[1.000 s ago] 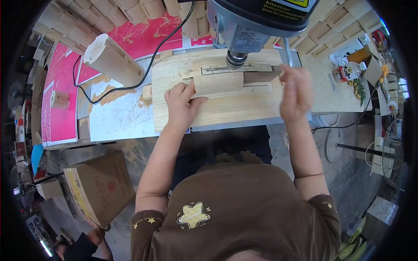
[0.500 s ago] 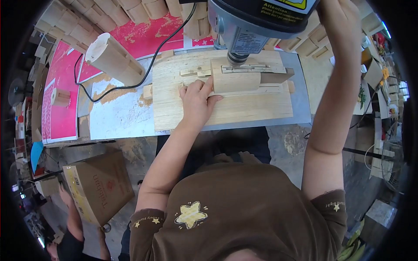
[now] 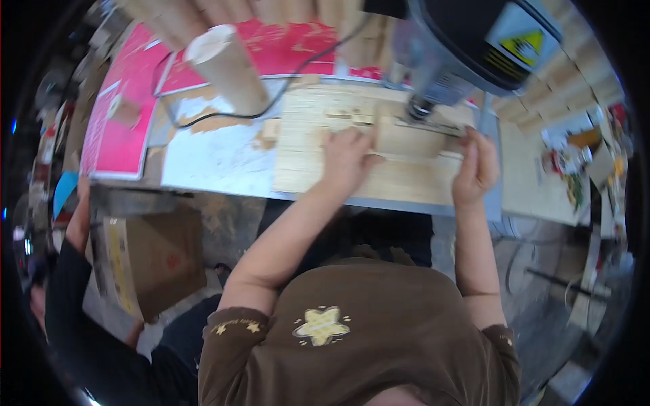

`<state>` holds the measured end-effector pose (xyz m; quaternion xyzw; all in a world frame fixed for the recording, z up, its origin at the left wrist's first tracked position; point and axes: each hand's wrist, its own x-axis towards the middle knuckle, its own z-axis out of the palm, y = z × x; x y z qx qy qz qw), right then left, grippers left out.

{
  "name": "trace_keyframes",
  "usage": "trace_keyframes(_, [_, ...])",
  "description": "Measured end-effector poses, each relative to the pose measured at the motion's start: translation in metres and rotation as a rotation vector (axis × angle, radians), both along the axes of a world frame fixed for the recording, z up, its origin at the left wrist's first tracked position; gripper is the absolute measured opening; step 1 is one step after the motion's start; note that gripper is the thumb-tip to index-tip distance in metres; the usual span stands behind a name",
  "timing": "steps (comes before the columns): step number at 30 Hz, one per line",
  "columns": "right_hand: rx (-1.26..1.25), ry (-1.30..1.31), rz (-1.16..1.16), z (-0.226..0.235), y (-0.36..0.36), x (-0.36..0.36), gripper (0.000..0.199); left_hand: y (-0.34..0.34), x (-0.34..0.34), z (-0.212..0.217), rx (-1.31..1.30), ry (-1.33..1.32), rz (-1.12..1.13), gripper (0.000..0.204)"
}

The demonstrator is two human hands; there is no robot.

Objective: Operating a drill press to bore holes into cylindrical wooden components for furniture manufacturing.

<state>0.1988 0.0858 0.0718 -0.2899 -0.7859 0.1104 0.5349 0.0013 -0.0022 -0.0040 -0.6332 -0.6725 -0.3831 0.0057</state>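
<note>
A pale wooden block (image 3: pixel 409 141) with a rounded side lies on a flat wooden board (image 3: pixel 305 169). A narrow metal strip (image 3: pixel 440 128) runs along its top. Right above the strip is the chuck of a drill press (image 3: pixel 418 108). Beside the block's left end rests my left hand (image 3: pixel 347 161), its thumb apart from the fingers and toward the block; it grips nothing that I can see. My right hand (image 3: pixel 478 168) is closed in a pinch at the right end of the metal strip. Its fingertips cover that end, and the picture is blurred there.
A tall wooden cylinder (image 3: pixel 230 71) and a smaller wooden piece (image 3: pixel 124 110) stand left on the table. A black cable (image 3: pixel 271 108) loops past the cylinder. Rows of wooden blocks line the back. A cardboard box (image 3: pixel 159 260) is on the floor, beside another person's dark sleeve (image 3: pixel 71 277).
My right hand has come down from the drill press to the block's right end. The left hand stays by the left end. The view has shifted, and the other person's arm has moved up.
</note>
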Motion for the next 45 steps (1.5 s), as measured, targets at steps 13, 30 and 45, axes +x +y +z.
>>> trace_keyframes(13, [-0.163, -0.064, -0.151, 0.134, 0.144, 0.034, 0.037, -0.001, 0.003, -0.001, -0.031, -0.16, 0.01, 0.057])
trace_keyframes(30, [-0.552, -0.464, 0.123, -0.001, 0.035, 0.065, 0.027, -0.001, -0.038, 0.013, 0.101, -0.321, -0.344, 0.031])
trace_keyframes(45, [-0.459, -0.486, 0.249, 0.006, 0.0, 0.052, 0.026, -0.079, -0.069, 0.075, -0.326, -1.353, 0.165, 0.026])
